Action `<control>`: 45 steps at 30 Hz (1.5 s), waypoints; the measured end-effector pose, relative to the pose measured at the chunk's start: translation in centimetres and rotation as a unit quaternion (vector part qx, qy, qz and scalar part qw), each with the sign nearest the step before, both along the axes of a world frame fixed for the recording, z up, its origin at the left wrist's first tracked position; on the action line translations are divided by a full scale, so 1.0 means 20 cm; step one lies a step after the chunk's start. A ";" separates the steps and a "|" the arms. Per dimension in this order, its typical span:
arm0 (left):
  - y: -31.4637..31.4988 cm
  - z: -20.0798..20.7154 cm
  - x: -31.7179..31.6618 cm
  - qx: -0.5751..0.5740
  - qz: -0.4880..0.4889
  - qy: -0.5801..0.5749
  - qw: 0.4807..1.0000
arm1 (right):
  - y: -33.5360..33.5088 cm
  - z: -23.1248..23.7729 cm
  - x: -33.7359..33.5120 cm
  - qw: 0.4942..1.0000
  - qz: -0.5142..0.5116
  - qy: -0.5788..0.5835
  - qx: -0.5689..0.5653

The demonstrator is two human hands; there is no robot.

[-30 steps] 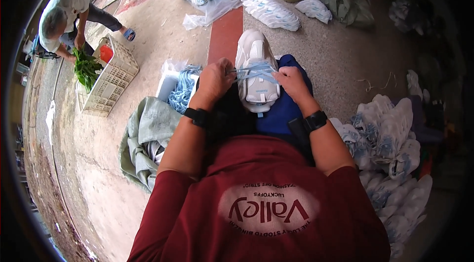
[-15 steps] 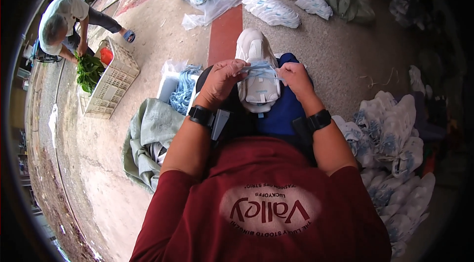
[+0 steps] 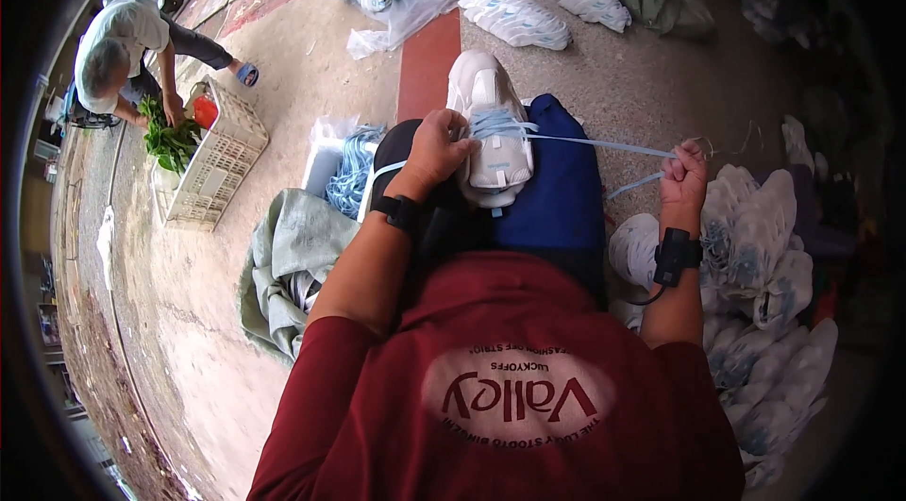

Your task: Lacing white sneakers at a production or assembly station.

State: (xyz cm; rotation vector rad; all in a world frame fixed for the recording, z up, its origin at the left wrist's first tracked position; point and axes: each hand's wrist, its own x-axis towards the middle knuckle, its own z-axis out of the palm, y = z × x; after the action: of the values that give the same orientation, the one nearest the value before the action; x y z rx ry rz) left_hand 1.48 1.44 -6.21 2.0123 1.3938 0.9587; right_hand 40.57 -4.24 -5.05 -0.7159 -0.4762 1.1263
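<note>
A white sneaker (image 3: 484,84) rests across my lap, toe pointing away, with light blue shoelace (image 3: 604,144) crossing its upper. At the shoe's left side, my left hand (image 3: 440,150) is closed against the lacing and holds the shoe; its fingertips are partly hidden. A strand of lace also lies over my left knee beside that hand. Out to the right, my right hand (image 3: 684,175) is closed on the lace, which stretches taut from the shoe's right side. A loose length hangs back from the same hand.
Piled white sneakers (image 3: 755,237) stand at my right, more (image 3: 514,18) lie ahead. Left of me are a bundle of blue laces (image 3: 355,166) and a grey-green sack (image 3: 293,260). Farther left, another person (image 3: 127,39) bends over a crate (image 3: 222,157) with leafy greens.
My right hand has moved from beside the shoe far to the right, drawing the lace out with it. My left hand has shifted slightly down at the shoe's left side.
</note>
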 end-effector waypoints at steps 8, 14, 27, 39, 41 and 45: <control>-0.22 0.23 -0.23 0.032 0.044 -0.067 0.996 | -0.14 -0.08 -0.01 0.981 -0.049 -0.142 -0.121; -0.42 0.30 -0.35 0.107 -0.012 0.046 0.993 | -0.12 -0.06 -0.04 0.945 -0.013 -0.296 -0.140; -0.16 0.11 -0.50 0.128 0.065 0.054 0.988 | -0.06 0.55 -0.15 0.546 0.000 -0.830 0.117; -0.53 -0.28 -1.45 -0.248 0.185 -0.141 0.940 | -0.13 0.33 0.58 0.604 0.050 -0.792 -0.070; -0.64 -0.26 -1.57 -0.278 0.223 -0.132 0.925 | -0.22 0.32 0.77 0.592 0.036 -0.800 -0.096; -0.85 -0.25 -1.79 -0.301 0.292 -0.117 0.900 | -0.44 0.33 1.09 0.561 0.008 -0.812 -0.160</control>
State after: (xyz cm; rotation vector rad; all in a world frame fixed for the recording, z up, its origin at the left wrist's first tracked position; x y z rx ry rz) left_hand -34.25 -15.62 -11.23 1.0064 1.9017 0.8151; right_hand 62.37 -12.94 1.45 -2.0340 -1.8496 0.1807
